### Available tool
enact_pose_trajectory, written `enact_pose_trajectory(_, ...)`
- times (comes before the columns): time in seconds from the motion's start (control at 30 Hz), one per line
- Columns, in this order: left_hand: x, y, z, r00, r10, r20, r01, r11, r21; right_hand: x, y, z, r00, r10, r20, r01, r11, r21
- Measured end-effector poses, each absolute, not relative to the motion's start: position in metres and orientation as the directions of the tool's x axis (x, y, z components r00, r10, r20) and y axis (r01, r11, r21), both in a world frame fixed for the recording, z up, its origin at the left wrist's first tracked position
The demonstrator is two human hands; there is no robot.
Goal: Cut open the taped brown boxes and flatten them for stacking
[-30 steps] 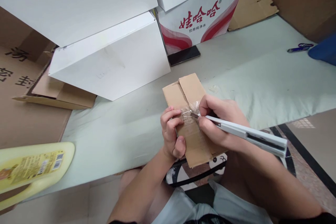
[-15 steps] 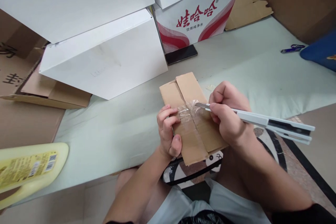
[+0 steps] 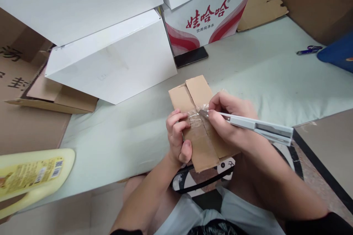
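A small cardboard box (image 3: 204, 147) sits in the middle of the frame, tilted a little, its lower end reaching past the front edge of the table (image 3: 118, 139). Crinkled clear tape (image 3: 195, 119) runs across its top seam.

The left hand (image 3: 178, 137) grasps the box by its left side, fingers curled over the edge, much as it did half a second ago. The right hand (image 3: 237, 134) is clenched around a white knife (image 3: 261, 126), and this is what has changed: then it was farther right with more blade showing; now it has come in over the box, and the blade (image 3: 203, 113) is at the tape beside the seam. The knife's back end has moved left too.

The phone (image 3: 191, 57) at upper centre, the white box (image 3: 116, 62) at upper left and the yellow bottle (image 3: 35, 176) at lower left look unmoved on the table.
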State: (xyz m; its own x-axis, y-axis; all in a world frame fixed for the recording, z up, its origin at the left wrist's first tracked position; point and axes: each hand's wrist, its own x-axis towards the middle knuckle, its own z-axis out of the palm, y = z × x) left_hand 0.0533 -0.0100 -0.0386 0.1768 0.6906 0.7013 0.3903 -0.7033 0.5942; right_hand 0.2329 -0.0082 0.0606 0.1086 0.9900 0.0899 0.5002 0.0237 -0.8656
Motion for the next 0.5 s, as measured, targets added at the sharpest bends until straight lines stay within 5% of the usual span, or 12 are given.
enact_pose_trajectory(0.5,0.0512,-0.0079,-0.0367,0.221,0.665,0.713,0.378,-0.733,0.566,0.2304,-0.0069,0.0643,-0.068,0.992,0.108,0.684,0.125,-0.719)
